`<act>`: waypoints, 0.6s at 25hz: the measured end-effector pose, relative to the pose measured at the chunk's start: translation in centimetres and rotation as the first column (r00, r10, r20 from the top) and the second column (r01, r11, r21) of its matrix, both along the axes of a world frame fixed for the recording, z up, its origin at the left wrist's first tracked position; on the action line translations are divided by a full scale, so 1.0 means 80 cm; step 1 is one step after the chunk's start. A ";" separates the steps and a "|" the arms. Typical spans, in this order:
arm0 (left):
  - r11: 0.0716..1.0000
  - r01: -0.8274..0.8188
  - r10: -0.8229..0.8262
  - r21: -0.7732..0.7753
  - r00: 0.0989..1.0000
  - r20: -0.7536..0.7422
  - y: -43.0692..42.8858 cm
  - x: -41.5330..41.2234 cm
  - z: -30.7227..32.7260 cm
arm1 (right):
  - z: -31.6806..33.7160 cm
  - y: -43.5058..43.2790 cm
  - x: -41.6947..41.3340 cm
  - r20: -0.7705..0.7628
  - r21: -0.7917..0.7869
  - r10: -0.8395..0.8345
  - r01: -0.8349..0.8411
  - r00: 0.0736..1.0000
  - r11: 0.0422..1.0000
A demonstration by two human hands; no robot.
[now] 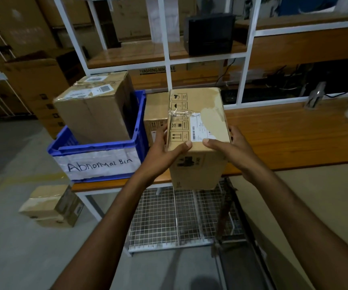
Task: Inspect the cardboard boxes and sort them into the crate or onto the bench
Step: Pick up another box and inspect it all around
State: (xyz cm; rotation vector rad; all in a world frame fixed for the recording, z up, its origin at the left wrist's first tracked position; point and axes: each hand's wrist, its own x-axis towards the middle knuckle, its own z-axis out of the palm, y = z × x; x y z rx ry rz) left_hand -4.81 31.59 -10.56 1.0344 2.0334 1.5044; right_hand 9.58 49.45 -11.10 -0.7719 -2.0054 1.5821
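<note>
both my hands, left hand [164, 151] and right hand [229, 149], grip torn box [198, 130], thumbs on top, right of crate [97, 147]; risk: box slips from grip, hits bench [294, 132] edge.

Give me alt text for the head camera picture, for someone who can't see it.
A left hand and right hand hold a tall brown cardboard box, its white label partly torn, at the front edge of a long wooden bench. To its left on the bench, a blue plastic crate marked "Abnormal Bin" holds a larger taped cardboard box.

Bench [294, 139] bare right of held box [198, 122]; crate [97, 149] filled by large box [94, 107].
</note>
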 end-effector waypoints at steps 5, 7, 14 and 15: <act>0.997 0.017 -0.006 0.078 0.991 -0.132 -0.009 0.002 -0.010 | -0.004 -0.011 0.011 -0.085 0.096 0.007 0.001 0.996 0.995; 0.987 -0.094 0.116 0.134 0.978 -0.172 -0.002 0.006 0.004 | 0.011 -0.013 0.013 -0.107 0.200 -0.018 0.039 0.994 0.979; 0.930 -0.360 0.363 0.082 0.854 -0.372 0.033 -0.008 0.051 | 0.049 0.001 -0.020 -0.158 0.417 -0.194 0.243 0.968 0.876; 0.916 -0.391 0.397 0.096 0.839 -0.372 0.040 -0.012 0.055 | 0.055 0.006 -0.027 -0.149 0.416 -0.201 0.246 0.968 0.876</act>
